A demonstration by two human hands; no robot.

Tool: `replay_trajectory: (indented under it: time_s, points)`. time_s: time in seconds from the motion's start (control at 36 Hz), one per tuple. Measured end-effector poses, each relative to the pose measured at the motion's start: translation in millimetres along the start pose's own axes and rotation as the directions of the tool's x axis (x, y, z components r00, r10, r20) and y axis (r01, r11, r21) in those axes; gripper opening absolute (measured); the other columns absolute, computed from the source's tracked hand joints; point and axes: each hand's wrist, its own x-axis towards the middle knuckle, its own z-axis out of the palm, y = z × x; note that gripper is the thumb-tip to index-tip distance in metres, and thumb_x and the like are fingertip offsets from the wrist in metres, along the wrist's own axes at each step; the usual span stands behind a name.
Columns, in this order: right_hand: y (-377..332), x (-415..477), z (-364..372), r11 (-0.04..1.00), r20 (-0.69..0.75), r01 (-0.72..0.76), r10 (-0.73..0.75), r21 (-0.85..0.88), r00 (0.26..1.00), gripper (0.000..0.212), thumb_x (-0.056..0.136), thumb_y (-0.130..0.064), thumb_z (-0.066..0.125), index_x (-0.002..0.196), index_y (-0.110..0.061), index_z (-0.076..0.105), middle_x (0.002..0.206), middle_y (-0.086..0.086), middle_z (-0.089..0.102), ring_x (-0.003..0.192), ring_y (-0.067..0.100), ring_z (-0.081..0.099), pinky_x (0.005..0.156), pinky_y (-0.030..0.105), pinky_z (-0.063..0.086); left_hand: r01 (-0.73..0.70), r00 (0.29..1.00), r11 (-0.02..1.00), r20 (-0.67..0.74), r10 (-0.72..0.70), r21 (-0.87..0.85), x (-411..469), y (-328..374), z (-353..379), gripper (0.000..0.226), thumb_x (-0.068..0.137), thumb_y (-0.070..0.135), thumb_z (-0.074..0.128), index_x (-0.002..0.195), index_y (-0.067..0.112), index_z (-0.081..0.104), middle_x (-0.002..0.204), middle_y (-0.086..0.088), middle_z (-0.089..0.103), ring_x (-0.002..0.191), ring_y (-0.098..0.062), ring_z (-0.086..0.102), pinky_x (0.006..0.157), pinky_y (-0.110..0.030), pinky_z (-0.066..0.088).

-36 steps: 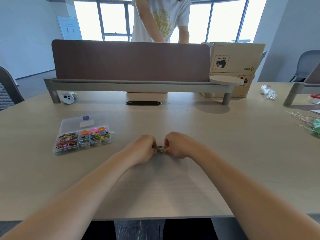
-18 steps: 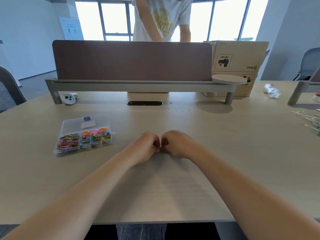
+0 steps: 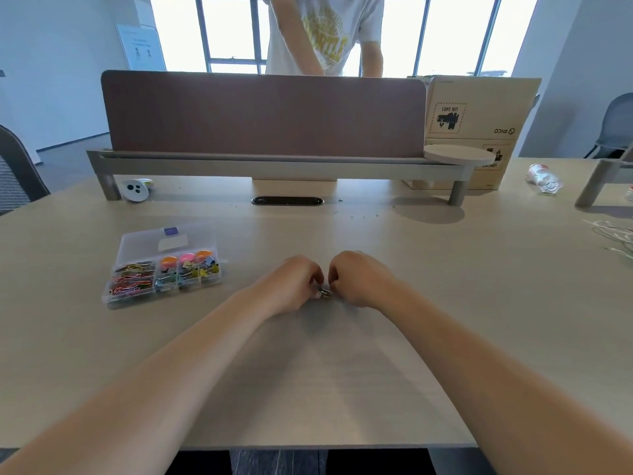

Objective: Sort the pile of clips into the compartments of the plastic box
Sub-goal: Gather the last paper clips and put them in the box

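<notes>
Currently both hands sit at frame centre, knuckles up, fingers curled inward. The left hand (image 3: 294, 282) and right hand (image 3: 359, 279) each pinch one end of a small metal clip (image 3: 323, 292). It is held between the fingertips, on or just above the surface (image 3: 308, 371); I cannot tell which. The box (image 3: 161, 301) lies open at centre left, well apart from the hands, its compartments holding coloured clips.

Handling, as I judge it: the clip is light, stiff and springy, with smooth metal that slips under a loose pinch. Grip it by the wire loops or flat sides, thumb against forefinger, and carry it low. It is not fragile, so a drop would cost little.

Against the frame half a second back, the hands have parted slightly. They were knuckle to knuckle, hiding the clip almost wholly; a narrow gap now exposes it. The box keeps its place on the surface.
</notes>
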Motion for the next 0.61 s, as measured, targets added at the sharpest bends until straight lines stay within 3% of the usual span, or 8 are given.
replay_trajectory:
  time_s: [0.17, 0.36, 0.61]
  points:
    - [-3.8, 0.6, -2.1, 1.000, 0.077, -0.019, 0.019, 0.000, 0.997, 0.014, 0.081, -0.007, 0.060, 0.082, -0.006, 0.074, 0.075, 0.013, 0.065, 0.070, 0.031, 0.063, 0.057, 0.028, 0.044, 0.016, 1.000, 1.000, 0.002, -0.016, -0.006, 1.0, 6.0, -3.0, 0.012, 0.084, 0.018, 0.067, 0.095, 0.016, 0.071, 0.100, -0.006, 0.068, 0.093, -0.025, 0.062, 0.078, -0.029, 0.049]
    - [-6.3, 3.4, 1.7, 1.000, 0.085, -0.015, 0.017, -0.021, 0.996, 0.014, 0.078, -0.001, 0.058, 0.069, -0.009, 0.065, 0.063, 0.012, 0.056, 0.063, 0.030, 0.056, 0.051, 0.026, 0.038, 0.035, 0.999, 0.999, 0.009, -0.035, 0.040, -1.9, 10.3, -4.4, 0.012, 0.085, 0.013, 0.060, 0.091, 0.016, 0.070, 0.097, -0.007, 0.068, 0.091, -0.027, 0.063, 0.071, -0.027, 0.046]
    - [-5.8, 2.1, 0.2, 1.000, 0.095, 0.023, -0.022, -0.002, 0.995, 0.017, 0.079, -0.002, 0.055, 0.068, -0.012, 0.062, 0.075, 0.013, 0.062, 0.067, 0.030, 0.057, 0.046, 0.026, 0.032, 0.055, 0.997, 0.997, 0.043, -0.058, 0.061, -4.3, 16.7, -6.8, 0.011, 0.085, 0.013, 0.061, 0.088, 0.005, 0.069, 0.090, -0.015, 0.067, 0.080, -0.030, 0.060, 0.064, -0.029, 0.041]
